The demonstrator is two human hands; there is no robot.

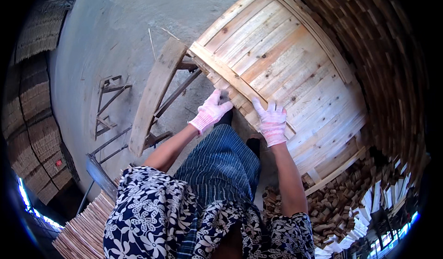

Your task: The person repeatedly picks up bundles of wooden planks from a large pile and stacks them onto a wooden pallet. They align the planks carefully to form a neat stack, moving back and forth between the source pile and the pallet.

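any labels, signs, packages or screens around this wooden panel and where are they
small red tag or mark: on the stacked thin strips at the far left, roughly square, red; too small to tell more
no packages or screens show around the wooden panel

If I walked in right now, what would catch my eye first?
Most likely the big wooden panel of pale planks filling the upper right, with the left hand and the right hand, both in white knit gloves, at its near edge. Next, the stacked wood pieces curving along the right, and the long wooden trestle on the grey concrete floor.
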